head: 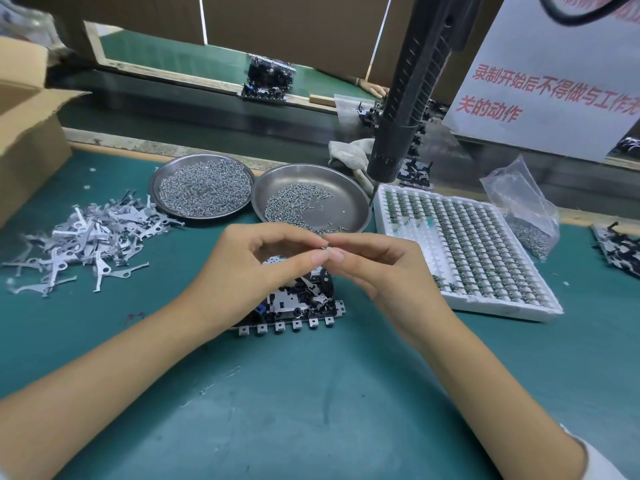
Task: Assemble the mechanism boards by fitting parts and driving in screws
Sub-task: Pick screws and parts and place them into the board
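A black and silver mechanism board [301,303] lies on the green mat in the middle, partly hidden by my hands. Above it my left hand [256,271] and my right hand [377,268] meet fingertip to fingertip, and both pinch a tiny screw [324,248] between them. A black electric screwdriver [412,91] hangs from above at the upper right, its bit pointing down by the right dish.
Two steel dishes of screws, left dish [162,174] and right dish [349,188], sit behind the board. Several metal levers [93,233] are heaped at left. A white foam tray [464,251] of small parts lies at right, beside a plastic bag [523,202] of screws. A cardboard box [27,133] stands far left.
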